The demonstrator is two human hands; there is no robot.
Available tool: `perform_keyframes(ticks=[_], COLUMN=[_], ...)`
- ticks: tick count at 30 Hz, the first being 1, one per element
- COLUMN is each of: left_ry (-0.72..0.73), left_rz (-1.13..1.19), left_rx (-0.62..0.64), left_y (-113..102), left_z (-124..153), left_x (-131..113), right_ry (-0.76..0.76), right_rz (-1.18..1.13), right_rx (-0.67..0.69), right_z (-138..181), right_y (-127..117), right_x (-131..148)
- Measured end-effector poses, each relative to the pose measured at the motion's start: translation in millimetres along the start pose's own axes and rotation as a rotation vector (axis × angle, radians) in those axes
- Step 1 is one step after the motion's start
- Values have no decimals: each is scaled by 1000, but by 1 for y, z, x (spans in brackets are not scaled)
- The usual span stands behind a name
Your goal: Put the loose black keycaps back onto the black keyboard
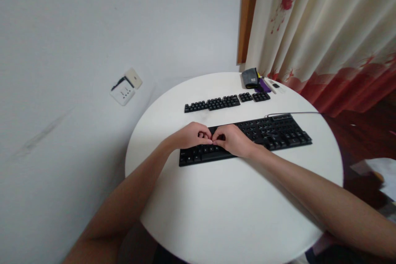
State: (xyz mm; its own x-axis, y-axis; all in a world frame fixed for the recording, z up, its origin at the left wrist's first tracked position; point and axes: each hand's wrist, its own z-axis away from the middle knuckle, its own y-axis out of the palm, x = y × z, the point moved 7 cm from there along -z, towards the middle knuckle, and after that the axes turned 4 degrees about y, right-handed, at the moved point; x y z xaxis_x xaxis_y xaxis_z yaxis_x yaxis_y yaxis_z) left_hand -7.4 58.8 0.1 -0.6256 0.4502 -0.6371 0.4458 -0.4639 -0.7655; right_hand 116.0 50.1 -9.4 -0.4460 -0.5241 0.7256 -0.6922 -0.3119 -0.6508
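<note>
A black keyboard [216, 156] lies on the round white table. Some switch positions along its upper rows look bare of caps, while keys sit in the lower rows and at the lower right. Over the left part of the keyboard, my left hand [192, 135] is closed in a pinch. Fingertips of my right hand [234, 140] meet those of the left at the same spot, also pinched. Whatever lies between them is too small and hidden to name. Behind the keyboard, loose black keycaps [224, 102] stand in lined-up groups.
A grey pouch [249, 78], a purple cloth [263, 86] and a pale stick-like item [269, 86] lie at the table's back right. The keyboard's cable [293, 113] runs off the right edge. A wall socket [123, 93] is at left; a curtain [309, 29] hangs behind.
</note>
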Motion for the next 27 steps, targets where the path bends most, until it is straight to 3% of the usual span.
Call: perform_keyframes(ticks=[10, 16, 20, 27], left_ry=[32, 22, -23, -81], left_rz=[-4, 9, 17, 95], left_rx=[7, -43, -46, -50], left_y=[2, 2, 3, 5], left_z=[0, -3, -3, -2], left_x=[1, 8, 11, 14], right_ry=[-133, -26, -30, 13], right_rz=[69, 9, 123, 176], right_rx=[70, 24, -52, -36], right_z=[0, -2, -3, -2], right_y=[-1, -1, -3, -1], right_x=[9, 0, -3, -7])
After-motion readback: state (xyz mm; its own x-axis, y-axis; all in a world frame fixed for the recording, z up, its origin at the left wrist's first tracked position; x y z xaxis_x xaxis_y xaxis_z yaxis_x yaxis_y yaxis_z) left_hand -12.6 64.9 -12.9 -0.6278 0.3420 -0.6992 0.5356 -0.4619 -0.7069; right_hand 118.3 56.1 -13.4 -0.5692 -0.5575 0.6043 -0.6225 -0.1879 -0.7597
